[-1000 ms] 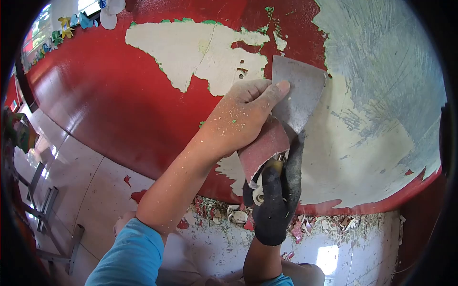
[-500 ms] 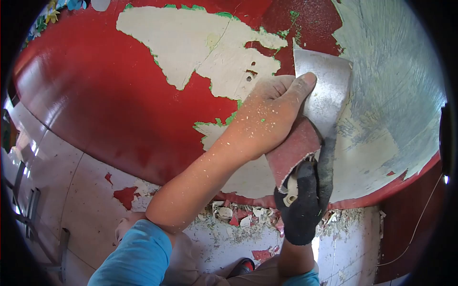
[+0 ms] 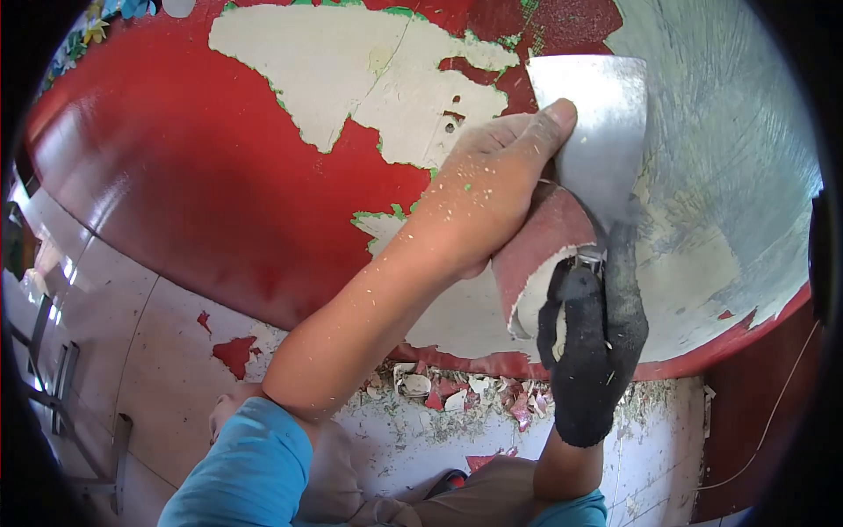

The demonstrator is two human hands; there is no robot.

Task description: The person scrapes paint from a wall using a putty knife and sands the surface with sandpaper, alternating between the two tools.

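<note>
My bare left hand [image 3: 496, 180], dusted with pale flakes, has its thumb on the left edge of a scraper's metal blade [image 3: 606, 114]; its other fingers are hidden behind. In a black glove, my right hand [image 3: 588, 351] is closed round the scraper's handle, which is mostly covered. A curled piece of reddish sandpaper [image 3: 549, 233] sits between my hands, against the scraper. Which hand bears it, I cannot tell. Behind the blade is a large curved surface with red paint [image 3: 219, 176], bare cream patches [image 3: 342, 79] and a scratched grey-green area [image 3: 720, 114].
Paint chips [image 3: 439, 391] and dust lie along the base of the curved surface. Red flakes [image 3: 235, 356] are on the pale floor. Metal frame pieces [image 3: 61, 386] stand at the left. A thin cable [image 3: 773, 413] runs along the right, and artificial flowers [image 3: 92, 31] are at upper left.
Both hands have moved up with the scraper, the gloved hand also to the right. The blade now stands more upright and sits higher on the surface. The sandpaper has risen with them.
</note>
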